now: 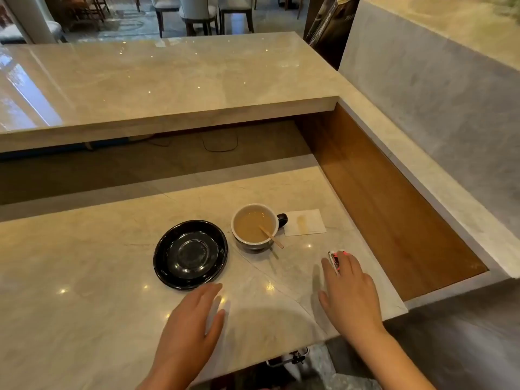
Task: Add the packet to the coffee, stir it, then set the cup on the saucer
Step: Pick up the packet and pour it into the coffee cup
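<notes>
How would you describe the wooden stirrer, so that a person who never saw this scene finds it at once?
On the lower marble counter, right of the empty black saucer, stands a cup of milky coffee. The wooden stirrer leans inside it, its end sticking out over the near rim. It is the only thin stick there; the napkin beyond lies flat.

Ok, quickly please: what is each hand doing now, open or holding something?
Left hand: open, flat over the counter, holding nothing.
Right hand: fingers on the packet; a real grip cannot be told.
</notes>
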The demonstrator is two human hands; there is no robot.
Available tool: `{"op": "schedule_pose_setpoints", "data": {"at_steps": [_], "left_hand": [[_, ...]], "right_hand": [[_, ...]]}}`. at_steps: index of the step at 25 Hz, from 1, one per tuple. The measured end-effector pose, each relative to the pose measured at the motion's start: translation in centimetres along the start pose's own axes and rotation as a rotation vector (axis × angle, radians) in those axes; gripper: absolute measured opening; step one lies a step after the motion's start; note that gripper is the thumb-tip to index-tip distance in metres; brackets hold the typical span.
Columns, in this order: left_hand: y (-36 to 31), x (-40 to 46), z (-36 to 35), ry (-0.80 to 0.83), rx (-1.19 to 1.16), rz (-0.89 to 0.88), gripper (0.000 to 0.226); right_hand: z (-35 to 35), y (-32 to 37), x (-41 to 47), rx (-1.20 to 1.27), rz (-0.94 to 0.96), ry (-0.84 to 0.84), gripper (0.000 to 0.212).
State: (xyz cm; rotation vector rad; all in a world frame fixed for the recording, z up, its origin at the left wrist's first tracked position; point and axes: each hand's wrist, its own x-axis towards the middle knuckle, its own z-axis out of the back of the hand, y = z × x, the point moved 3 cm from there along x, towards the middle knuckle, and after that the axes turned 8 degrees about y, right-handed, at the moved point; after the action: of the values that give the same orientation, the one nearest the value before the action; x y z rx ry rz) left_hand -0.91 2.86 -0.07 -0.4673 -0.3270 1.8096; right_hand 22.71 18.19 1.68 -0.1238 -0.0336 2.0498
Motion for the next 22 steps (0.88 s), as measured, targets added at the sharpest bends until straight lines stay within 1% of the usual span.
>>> {"op": "schedule_pose_setpoints", "data": {"at_steps": [1, 2, 5, 7, 9, 10, 12, 16, 18, 20, 22], "left_hand": [[-0.1, 0.2, -1.0, 0.027, -0.034, -0.001, 0.052], [-0.4, 0.4, -1.8, 0.070, -0.021, 0.011, 0.054], [-0.9, 1.0, -5.1, 0.102, 0.056, -0.057, 0.053], [-0.7, 1.3, -6.5, 0.093, 0.129, -0.095, 0.053], [-0.7, 1.4, -7.0, 0.065, 0.163, -0.099, 0.058], [-0.8, 1.5, -7.1, 0.073, 0.159, -0.091, 0.059], [-0.7, 1.7, -7.2, 0.071, 0.153, -0.073, 0.061], [-0.5, 1.5, -7.5, 0.050, 0.168, -0.056, 0.062], [-0.5, 1.5, -7.6, 0.039, 0.161, -0.055, 0.062], [-0.5, 1.5, -7.6, 0.033, 0.155, -0.051, 0.061], [-0.5, 1.5, -7.6, 0.012, 0.165, -0.054, 0.054]], "right_hand": [[-0.8, -0.3, 0.4, 0.022, -0.007, 0.006, 0.064], [-1.1, -0.5, 0.6, 0.030, -0.024, 0.012, 0.064], [-2.9, -1.6, 1.2, 0.010, -0.026, 0.014, 0.066], [-3.8, -2.3, 1.6, 0.022, -0.026, -0.022, 0.057], [-4.1, -2.7, 2.0, 0.055, -0.023, -0.053, 0.039], [-4.2, -2.9, 2.3, 0.088, -0.030, -0.056, 0.031], [-4.5, -3.3, 3.0, 0.154, -0.044, -0.061, 0.022], [-4.7, -3.8, 3.9, 0.201, -0.068, -0.039, 0.015], [-4.6, -4.0, 3.8, 0.218, -0.037, -0.034, 0.015], [-4.6, -4.3, 3.5, 0.259, -0.002, -0.068, 0.016], [-4.4, -4.9, 3.1, 0.352, 0.009, -0.108, 0.011]]}}
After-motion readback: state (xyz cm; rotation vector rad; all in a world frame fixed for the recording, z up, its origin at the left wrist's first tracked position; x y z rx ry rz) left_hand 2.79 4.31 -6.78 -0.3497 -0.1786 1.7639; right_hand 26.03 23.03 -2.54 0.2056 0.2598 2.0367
